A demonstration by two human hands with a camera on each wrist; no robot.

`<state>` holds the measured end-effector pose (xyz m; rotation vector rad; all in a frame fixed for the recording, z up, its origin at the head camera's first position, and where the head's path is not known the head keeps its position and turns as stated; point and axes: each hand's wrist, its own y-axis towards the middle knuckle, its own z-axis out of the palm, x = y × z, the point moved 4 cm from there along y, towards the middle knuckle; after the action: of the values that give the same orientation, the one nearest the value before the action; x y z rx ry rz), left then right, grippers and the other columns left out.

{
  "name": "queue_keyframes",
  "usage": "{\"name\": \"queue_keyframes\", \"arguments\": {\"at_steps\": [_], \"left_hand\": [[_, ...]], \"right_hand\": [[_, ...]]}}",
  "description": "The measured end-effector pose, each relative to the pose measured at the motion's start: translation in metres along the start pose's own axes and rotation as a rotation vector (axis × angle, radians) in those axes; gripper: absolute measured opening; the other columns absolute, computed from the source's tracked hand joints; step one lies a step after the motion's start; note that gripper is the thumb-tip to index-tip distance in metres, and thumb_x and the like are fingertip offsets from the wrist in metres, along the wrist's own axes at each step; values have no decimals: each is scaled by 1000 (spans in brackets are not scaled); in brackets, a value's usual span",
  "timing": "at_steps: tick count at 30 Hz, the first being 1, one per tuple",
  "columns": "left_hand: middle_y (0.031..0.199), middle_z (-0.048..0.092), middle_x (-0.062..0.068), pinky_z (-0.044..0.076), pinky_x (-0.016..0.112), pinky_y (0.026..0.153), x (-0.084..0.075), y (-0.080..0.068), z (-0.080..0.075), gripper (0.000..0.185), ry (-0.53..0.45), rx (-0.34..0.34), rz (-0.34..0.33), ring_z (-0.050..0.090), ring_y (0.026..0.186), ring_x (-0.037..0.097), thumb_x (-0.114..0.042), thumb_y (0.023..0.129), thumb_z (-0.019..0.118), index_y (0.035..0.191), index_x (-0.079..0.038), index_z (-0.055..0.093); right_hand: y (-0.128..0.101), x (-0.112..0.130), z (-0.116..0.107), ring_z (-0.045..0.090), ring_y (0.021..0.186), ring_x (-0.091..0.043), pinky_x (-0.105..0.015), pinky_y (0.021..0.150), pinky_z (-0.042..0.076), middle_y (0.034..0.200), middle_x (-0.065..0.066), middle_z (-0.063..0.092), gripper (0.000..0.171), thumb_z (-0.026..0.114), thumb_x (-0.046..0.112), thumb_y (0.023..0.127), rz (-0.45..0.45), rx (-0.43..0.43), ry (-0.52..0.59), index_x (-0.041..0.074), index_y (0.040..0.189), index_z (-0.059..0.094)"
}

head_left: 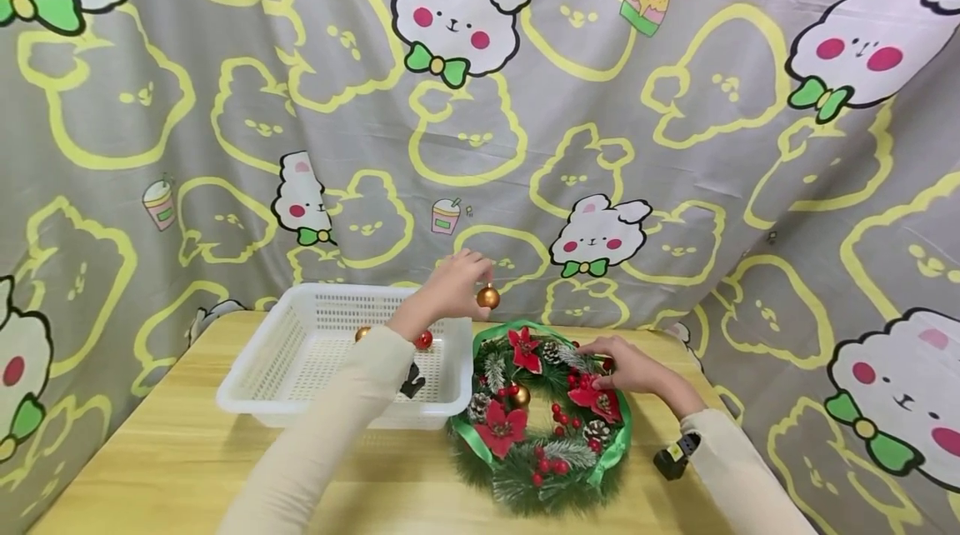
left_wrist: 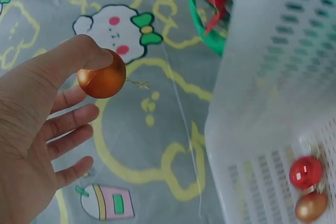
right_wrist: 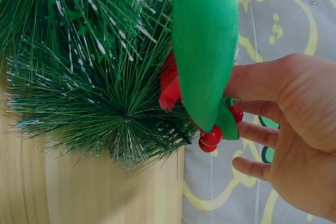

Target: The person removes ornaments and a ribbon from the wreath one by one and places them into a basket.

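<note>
My left hand (head_left: 453,283) pinches a gold Christmas ball (head_left: 488,296) between thumb and index finger, above the far right edge of a white basket. In the left wrist view, the ball (left_wrist: 103,75) has a short gold string loop, and the other fingers are spread below it. A green Christmas wreath (head_left: 551,453) lies on the table, with red poinsettias, berries, pinecones, a green ribbon and a gold ball (head_left: 519,396) on it. My right hand (head_left: 628,367) grips its far right side, thumb by a poinsettia (head_left: 596,398). Green ribbon (right_wrist: 207,40) partly hides the thumb tip.
The white perforated basket (head_left: 262,356) stands left of the wreath, holding a red ball (left_wrist: 306,172) and a gold ball (left_wrist: 311,206). Both are on the wooden table (head_left: 172,452). A grey cartoon-print curtain (head_left: 360,143) hangs close behind the table and around its sides.
</note>
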<state>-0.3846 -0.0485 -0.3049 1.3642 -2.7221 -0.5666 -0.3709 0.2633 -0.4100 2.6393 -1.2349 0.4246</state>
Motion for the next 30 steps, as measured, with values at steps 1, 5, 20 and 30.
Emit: {"name": "queue_keyframes", "arguments": {"at_steps": [1,5,20,30], "left_hand": [[102,59,3,42,41,85,3,-1,-2,40,10,-3,-8,48,96,21,-30,76,85,103,-13,61],[108,59,3,43,45,92,15,-8,-6,43,37,-5,-26,49,103,22,-28,74,86,105,-13,60],[105,60,4,45,40,82,61,-37,-15,42,98,-35,-60,48,96,23,-25,70,85,102,-12,61],[102,58,5,43,46,85,85,-51,-13,41,102,-59,-70,49,99,26,-24,69,85,99,-12,61]], "right_hand": [[0,0,-1,57,118,-40,-58,95,49,128,-16,66,52,80,13,86,0,-4,-3,6,135,64],[0,0,-3,57,115,-38,-57,94,49,127,-15,66,52,81,13,86,-2,-8,-20,6,135,65],[0,2,0,58,116,-40,-58,94,49,126,-17,67,52,81,11,85,-32,-9,-8,3,134,64],[-1,1,-1,57,115,-38,-56,93,49,127,-16,67,52,81,13,86,-34,-4,-10,4,134,64]]}}
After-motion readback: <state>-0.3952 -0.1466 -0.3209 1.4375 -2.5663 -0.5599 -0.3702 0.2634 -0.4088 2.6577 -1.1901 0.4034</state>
